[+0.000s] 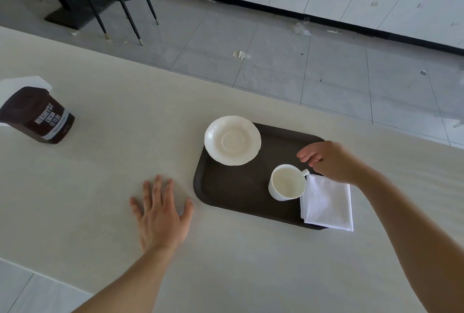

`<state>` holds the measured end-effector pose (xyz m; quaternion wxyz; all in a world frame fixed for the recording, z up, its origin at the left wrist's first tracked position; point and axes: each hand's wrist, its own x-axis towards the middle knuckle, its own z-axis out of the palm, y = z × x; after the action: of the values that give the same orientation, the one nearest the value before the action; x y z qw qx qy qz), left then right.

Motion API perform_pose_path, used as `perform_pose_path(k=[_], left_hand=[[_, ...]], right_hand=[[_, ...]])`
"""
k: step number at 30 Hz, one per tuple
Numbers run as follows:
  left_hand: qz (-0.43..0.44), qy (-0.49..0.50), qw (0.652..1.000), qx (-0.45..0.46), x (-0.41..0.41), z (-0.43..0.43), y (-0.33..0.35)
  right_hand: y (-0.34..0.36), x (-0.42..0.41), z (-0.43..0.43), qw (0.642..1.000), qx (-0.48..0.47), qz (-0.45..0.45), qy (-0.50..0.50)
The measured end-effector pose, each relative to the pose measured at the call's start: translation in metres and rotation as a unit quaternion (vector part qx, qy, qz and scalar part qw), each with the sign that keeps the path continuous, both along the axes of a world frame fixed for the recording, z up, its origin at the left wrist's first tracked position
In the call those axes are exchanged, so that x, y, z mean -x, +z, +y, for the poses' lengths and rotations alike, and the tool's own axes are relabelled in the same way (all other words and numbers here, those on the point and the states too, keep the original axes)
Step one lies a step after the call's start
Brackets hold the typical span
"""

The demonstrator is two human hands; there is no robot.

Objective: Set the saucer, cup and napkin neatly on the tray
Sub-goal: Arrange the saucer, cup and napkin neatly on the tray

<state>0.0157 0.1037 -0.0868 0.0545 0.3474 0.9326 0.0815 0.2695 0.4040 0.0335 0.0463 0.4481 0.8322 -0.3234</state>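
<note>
The cup (287, 182) stands on the near right part of the dark tray (233, 187), its handle pointing far-right, straight toward the right hand (329, 159). That hand hovers just beyond the handle, fingers loosely curled and parted, holding nothing. The saucer (232, 140) sits at the tray's far left corner, overhanging the rim; the napkin (327, 203) overlaps the near right edge. The left hand (160, 214) lies flat and spread on the table (113, 174), empty, farther from the cup.
</note>
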Motion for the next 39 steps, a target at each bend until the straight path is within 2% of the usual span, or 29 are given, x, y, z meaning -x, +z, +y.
perform_pose_path(k=[4, 10, 14, 21, 24, 31, 39], left_hand=[[0.000, 0.003, 1.000, -0.007, 0.000, 0.001, -0.001], [0.004, 0.001, 1.000, -0.016, 0.000, -0.001, -0.003], [0.006, 0.000, 1.000, -0.018, 0.001, 0.000, -0.004], [0.006, 0.000, 1.000, -0.018, 0.001, -0.001, -0.005], [0.007, -0.001, 1.000, -0.022, 0.001, -0.001, -0.006], [0.008, 0.002, 1.000, -0.025, 0.001, -0.001, -0.007], [0.015, 0.001, 1.000, -0.013, 0.002, -0.001, -0.008]], right_hand=[[0.000, -0.006, -0.009, 0.995, -0.012, -0.051, 0.088], [-0.003, -0.011, -0.012, 0.992, -0.078, -0.006, 0.095], [-0.007, -0.011, -0.016, 0.983, -0.113, -0.014, 0.142], [-0.014, -0.015, -0.012, 0.983, -0.109, -0.039, 0.142], [-0.017, -0.016, -0.014, 0.987, -0.106, -0.033, 0.118], [-0.023, -0.018, -0.028, 0.996, -0.080, 0.040, -0.029], [-0.027, 0.000, -0.032, 0.984, -0.124, 0.071, -0.111]])
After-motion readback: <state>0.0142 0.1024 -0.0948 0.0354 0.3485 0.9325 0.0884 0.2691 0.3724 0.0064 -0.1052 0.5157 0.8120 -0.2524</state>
